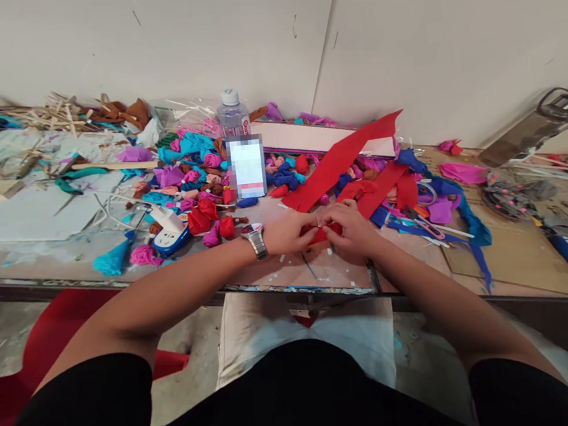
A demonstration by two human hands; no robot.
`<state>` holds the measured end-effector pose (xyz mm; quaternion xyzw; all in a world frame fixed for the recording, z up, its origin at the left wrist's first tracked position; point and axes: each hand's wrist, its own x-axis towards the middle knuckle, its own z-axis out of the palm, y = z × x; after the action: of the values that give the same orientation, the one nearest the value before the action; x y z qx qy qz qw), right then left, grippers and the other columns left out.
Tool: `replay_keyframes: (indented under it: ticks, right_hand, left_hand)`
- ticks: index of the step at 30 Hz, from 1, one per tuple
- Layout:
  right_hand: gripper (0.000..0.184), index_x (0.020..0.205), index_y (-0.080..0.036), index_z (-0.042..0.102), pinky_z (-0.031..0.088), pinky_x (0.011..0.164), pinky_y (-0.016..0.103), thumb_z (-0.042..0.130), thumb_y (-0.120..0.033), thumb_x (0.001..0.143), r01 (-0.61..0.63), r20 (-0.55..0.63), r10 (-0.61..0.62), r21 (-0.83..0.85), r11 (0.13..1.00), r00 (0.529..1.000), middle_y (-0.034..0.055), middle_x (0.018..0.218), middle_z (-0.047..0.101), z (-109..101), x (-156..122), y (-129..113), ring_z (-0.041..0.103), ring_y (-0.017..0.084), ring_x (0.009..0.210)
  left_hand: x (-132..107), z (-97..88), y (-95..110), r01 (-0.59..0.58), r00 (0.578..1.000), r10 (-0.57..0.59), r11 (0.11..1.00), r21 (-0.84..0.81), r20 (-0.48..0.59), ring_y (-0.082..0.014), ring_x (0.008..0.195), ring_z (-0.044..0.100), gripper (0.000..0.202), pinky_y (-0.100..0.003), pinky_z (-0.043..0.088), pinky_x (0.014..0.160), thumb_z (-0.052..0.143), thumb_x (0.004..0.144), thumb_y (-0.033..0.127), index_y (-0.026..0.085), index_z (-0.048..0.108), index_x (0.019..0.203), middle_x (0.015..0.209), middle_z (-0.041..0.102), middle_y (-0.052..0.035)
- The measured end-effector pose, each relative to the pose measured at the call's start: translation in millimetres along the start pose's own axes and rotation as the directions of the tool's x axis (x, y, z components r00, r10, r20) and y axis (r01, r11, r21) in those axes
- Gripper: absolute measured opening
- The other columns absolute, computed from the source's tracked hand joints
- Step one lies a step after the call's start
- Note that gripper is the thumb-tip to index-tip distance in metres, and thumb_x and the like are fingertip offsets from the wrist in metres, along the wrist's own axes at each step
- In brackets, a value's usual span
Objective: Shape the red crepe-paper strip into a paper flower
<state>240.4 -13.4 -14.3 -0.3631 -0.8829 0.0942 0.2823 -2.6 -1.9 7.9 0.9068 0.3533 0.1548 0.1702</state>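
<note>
My left hand [290,232], a silver watch [255,238] on its wrist, and my right hand [350,228] meet at the table's near edge. Both pinch a small folded piece of red fabric [322,235] between their fingers. Just behind them lies a long red fabric strip [344,160] that runs up toward the wall. Small rolled fabric pieces [203,217] in red, pink and blue lie to the left of my left hand.
A water bottle [233,114] and a blurred white box [248,167] stand behind the pile. A white power strip [169,228] sits left; wooden sticks [56,114] far left. Blue and purple scraps [439,208] lie right, a tool [539,125] far right.
</note>
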Motion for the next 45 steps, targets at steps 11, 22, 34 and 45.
replay_keyframes:
  ticks: [11,22,34,45]
  right_hand:
    - [0.009,0.099,-0.025,0.066,0.034,0.1,0.048,0.062,-0.032,0.102,0.017,0.02,-0.018,0.029,0.999,1.0,0.0054,0.104,0.082,-6.2,1.6,-6.7,0.069,0.025,0.097]
    - [0.017,0.102,-0.026,0.071,0.036,0.104,0.051,0.058,-0.035,0.109,-0.012,0.024,0.012,-0.024,1.0,1.0,0.0062,0.108,0.084,-4.4,0.9,-3.3,0.07,0.027,0.104]
    - [0.015,0.102,-0.027,0.074,0.036,0.105,0.05,0.062,-0.034,0.107,-0.011,-0.015,0.01,-0.023,1.0,1.0,0.0051,0.106,0.084,-4.8,0.4,-5.1,0.067,0.027,0.108]
    - [0.015,0.105,-0.028,0.077,0.037,0.105,0.052,0.065,-0.035,0.105,-0.015,0.007,0.015,-0.01,1.0,1.0,0.0044,0.11,0.086,-4.6,-0.1,-3.4,0.066,0.029,0.111]
  left_hand:
    - [0.2,-2.2,-0.1,0.015,1.0,-0.015,0.998,-0.066,0.01,-0.0163,0.065,0.059,0.032,-0.03,0.032,0.064,0.049,0.099,0.038,0.02,0.075,0.096,0.074,0.071,-0.0042]
    - [2.8,-0.5,-4.1,0.003,0.999,0.004,0.984,-0.178,0.04,-0.0128,0.061,0.05,0.036,-0.03,0.032,0.065,0.049,0.101,0.038,0.016,0.073,0.084,0.069,0.065,-0.0023]
    - [3.5,-0.5,-5.9,0.014,0.996,0.006,0.973,-0.229,0.089,-0.0124,0.063,0.049,0.038,-0.029,0.031,0.064,0.047,0.104,0.039,0.015,0.072,0.087,0.069,0.062,-0.0006]
    - [5.0,1.4,-7.7,0.047,0.995,-0.022,0.962,-0.269,0.098,-0.0119,0.062,0.048,0.037,-0.028,0.031,0.063,0.049,0.102,0.038,0.015,0.072,0.085,0.067,0.06,0.0008]
